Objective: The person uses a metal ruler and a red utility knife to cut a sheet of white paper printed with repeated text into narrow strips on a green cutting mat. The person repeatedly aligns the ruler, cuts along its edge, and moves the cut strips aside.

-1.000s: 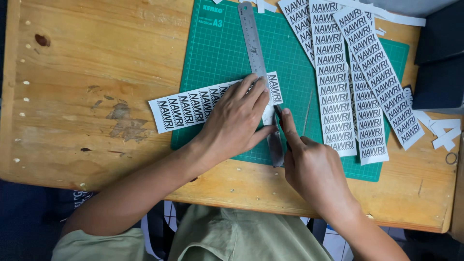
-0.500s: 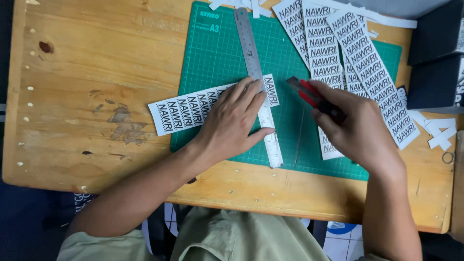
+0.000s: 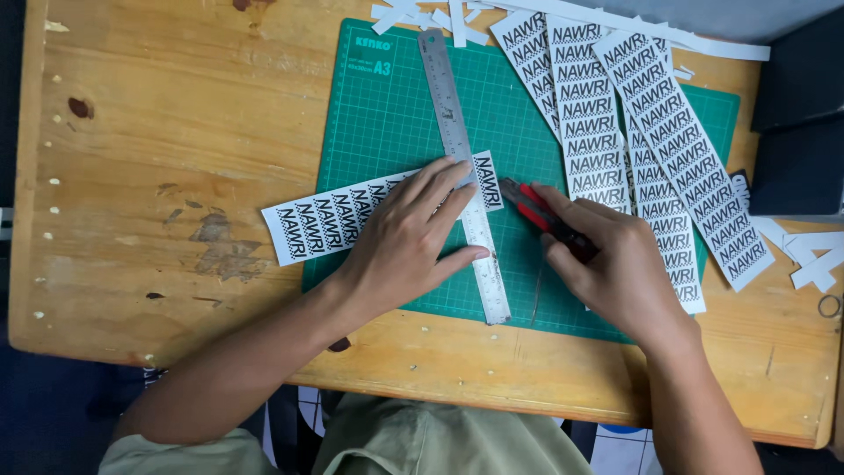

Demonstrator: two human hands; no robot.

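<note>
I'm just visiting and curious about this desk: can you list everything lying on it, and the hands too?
table: one, brown wood, under everything
cutting mat: one, green, centre of table
ruler: one, silver metal, lengthwise on mat
label strip: one, white with black print, under ruler, across mat's left edge
label strips: several, white and black, mat's right side
paper scraps: several, white, top and right edges
knife: one, red and black, in right hand
left hand: pressing ruler
right hand: holding knife

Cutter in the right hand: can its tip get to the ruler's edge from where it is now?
Probably yes. The right hand holds the red cutter just right of the steel ruler, over bare green mat. The left hand presses on the ruler's other side, so nothing blocks that edge.
</note>
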